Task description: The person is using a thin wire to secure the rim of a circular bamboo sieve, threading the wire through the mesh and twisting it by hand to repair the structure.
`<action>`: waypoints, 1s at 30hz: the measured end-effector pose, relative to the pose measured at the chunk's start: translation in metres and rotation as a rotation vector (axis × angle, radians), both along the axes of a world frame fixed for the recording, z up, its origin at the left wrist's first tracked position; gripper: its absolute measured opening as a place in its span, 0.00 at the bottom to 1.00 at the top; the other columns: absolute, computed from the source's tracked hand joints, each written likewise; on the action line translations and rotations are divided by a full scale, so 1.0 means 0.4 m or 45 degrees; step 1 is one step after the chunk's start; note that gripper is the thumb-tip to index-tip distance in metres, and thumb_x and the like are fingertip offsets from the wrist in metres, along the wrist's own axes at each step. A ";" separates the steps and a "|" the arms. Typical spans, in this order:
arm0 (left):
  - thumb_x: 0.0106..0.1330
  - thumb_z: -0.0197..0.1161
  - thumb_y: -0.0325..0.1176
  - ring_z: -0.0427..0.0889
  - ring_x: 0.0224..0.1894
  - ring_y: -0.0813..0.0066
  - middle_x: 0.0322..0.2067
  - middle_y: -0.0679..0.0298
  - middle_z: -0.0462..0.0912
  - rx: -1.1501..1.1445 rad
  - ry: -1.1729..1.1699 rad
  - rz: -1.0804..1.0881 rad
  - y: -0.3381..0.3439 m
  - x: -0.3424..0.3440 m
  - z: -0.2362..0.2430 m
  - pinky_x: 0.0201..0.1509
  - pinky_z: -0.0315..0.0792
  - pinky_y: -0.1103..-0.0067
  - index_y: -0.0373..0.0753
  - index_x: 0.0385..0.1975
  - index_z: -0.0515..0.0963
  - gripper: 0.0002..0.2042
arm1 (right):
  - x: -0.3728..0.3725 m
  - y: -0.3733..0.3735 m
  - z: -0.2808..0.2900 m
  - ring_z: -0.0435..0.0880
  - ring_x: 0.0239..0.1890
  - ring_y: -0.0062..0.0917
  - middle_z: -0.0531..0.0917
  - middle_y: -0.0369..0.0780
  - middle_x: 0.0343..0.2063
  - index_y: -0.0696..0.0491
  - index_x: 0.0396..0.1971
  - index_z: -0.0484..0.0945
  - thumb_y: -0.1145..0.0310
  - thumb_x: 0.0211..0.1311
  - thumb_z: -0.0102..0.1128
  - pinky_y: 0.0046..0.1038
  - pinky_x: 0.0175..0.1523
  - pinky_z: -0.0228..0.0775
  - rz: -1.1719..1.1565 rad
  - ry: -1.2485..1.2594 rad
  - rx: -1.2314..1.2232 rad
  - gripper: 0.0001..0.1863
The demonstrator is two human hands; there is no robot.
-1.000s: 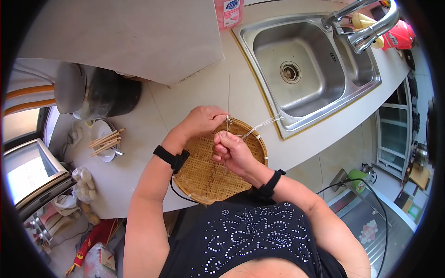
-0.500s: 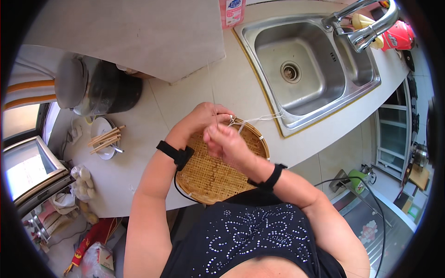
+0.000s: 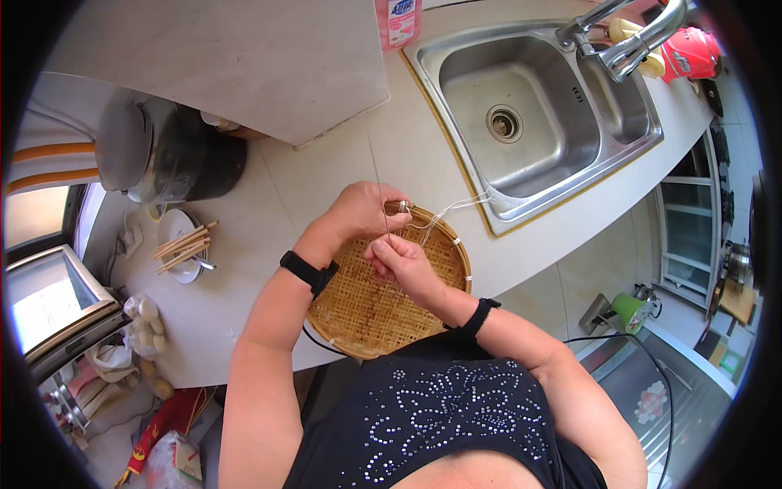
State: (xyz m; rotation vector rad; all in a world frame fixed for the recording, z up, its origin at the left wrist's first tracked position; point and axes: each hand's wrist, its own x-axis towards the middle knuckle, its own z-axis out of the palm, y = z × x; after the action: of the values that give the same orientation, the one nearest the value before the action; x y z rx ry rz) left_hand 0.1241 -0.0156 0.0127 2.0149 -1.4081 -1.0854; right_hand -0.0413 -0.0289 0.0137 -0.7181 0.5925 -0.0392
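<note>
A round woven bamboo tray (image 3: 391, 314) lies on the counter in front of me, its near edge close to my body. At its far rim my left hand (image 3: 362, 210) is closed, fingers and thumb gripping the edge beside a wrapping of white string (image 3: 440, 213). Loose ends of that string trail right to the sink's corner. Over the weave, my right hand (image 3: 401, 262) pinches a thin strand (image 3: 387, 216), which runs up across my left hand. Whether the strand is wire or thread cannot be made out.
A steel double sink (image 3: 481, 196) with a tap (image 3: 627, 53) is at the far right. On the left, chopsticks (image 3: 186, 244) lie across plates, near a dark pot (image 3: 204, 155). A pink bottle (image 3: 397, 23) stands by the wall corner; a black cable (image 3: 664, 367) hangs at right.
My right hand has moved slightly down and turned, drawing the strand tauter. The left hand stays at the rim. The whole view has shifted slightly.
</note>
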 end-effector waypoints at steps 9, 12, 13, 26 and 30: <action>0.56 0.60 0.43 0.84 0.31 0.64 0.30 0.61 0.86 0.063 -0.163 -0.007 -0.037 -0.031 0.009 0.38 0.78 0.75 0.47 0.34 0.86 0.12 | -0.015 -0.020 0.018 0.77 0.29 0.22 0.76 0.36 0.24 0.56 0.35 0.78 0.65 0.70 0.53 0.26 0.36 0.70 0.105 -0.104 -0.909 0.10; 0.57 0.60 0.44 0.84 0.31 0.63 0.30 0.61 0.86 0.045 -0.143 0.070 -0.030 -0.039 0.003 0.38 0.77 0.74 0.46 0.33 0.86 0.13 | -0.024 -0.019 0.018 0.80 0.33 0.30 0.79 0.40 0.27 0.56 0.35 0.78 0.68 0.67 0.56 0.29 0.40 0.72 0.110 -0.212 -1.437 0.07; 0.57 0.60 0.45 0.84 0.31 0.64 0.30 0.61 0.86 0.066 -0.156 0.082 -0.032 -0.041 0.011 0.38 0.77 0.74 0.46 0.33 0.86 0.13 | -0.022 -0.032 0.024 0.80 0.34 0.32 0.79 0.42 0.29 0.56 0.35 0.78 0.69 0.66 0.56 0.29 0.41 0.73 0.141 -0.210 -1.584 0.07; 0.61 0.62 0.43 0.82 0.33 0.61 0.29 0.61 0.84 -0.259 -0.113 -0.059 -0.005 -0.051 0.028 0.40 0.75 0.72 0.43 0.35 0.84 0.12 | 0.027 -0.368 0.067 0.80 0.28 0.18 0.81 0.37 0.23 0.58 0.33 0.79 0.63 0.71 0.50 0.24 0.36 0.72 -0.365 0.094 -0.892 0.14; 0.60 0.64 0.40 0.83 0.37 0.62 0.35 0.60 0.85 -0.077 -0.072 -0.082 -0.016 -0.061 0.065 0.44 0.75 0.72 0.44 0.41 0.83 0.12 | 0.074 -0.340 0.074 0.81 0.29 0.20 0.81 0.38 0.23 0.57 0.34 0.79 0.62 0.71 0.50 0.26 0.38 0.73 -0.117 0.021 -1.090 0.14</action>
State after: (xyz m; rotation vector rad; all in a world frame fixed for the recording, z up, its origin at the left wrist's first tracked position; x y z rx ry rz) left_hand 0.0998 -0.0219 0.0385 1.9844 -1.5259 -1.0075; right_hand -0.0119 -0.1649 0.0431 -1.5190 0.6194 -0.3901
